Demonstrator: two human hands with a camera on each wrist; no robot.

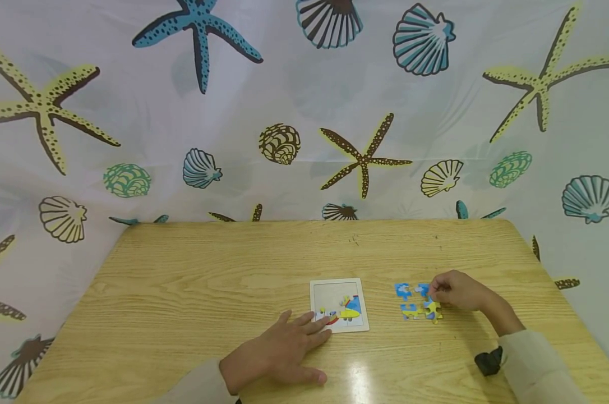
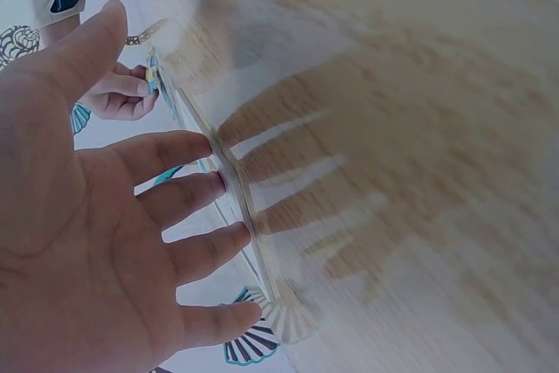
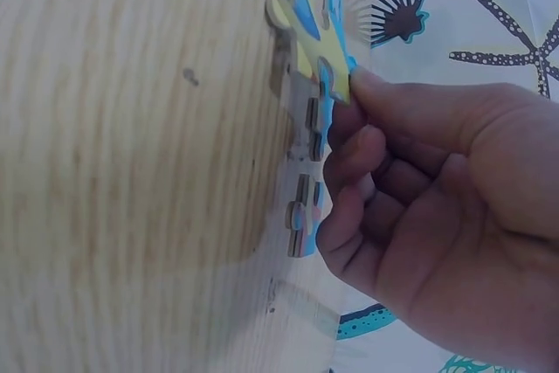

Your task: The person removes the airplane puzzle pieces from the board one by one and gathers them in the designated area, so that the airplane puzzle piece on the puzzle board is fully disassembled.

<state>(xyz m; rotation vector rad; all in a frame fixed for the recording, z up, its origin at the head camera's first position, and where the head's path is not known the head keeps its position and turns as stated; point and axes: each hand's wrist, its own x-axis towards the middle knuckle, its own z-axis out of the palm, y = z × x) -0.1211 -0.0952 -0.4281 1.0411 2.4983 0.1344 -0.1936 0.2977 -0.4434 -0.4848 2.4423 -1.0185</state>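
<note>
A square wooden puzzle board [image 1: 313, 289] lies mid-table, with several coloured pieces fitted along its lower and right parts. Across its lower left corner, my left hand [image 1: 289, 345] rests with fingers spread and straight; the left wrist view shows its fingertips [image 2: 229, 183] at the board's edge. To the right of the board, my right hand [image 1: 458, 290] pinches a yellow and blue jigsaw piece [image 3: 316, 37] between thumb and index finger, tilted up from the table. Its other fingers are curled inward. Beside that hand lie loose jigsaw pieces, including a blue and white one [image 1: 402, 290] and a yellow and blue one [image 1: 410, 312].
The light wooden table [image 1: 208, 269] reaches back to a white cloth [image 1: 264, 101] printed with shells and starfish. A black strap [image 1: 488, 361] hangs at the right sleeve [image 1: 534, 359]. Small dark marks dot the table's far side.
</note>
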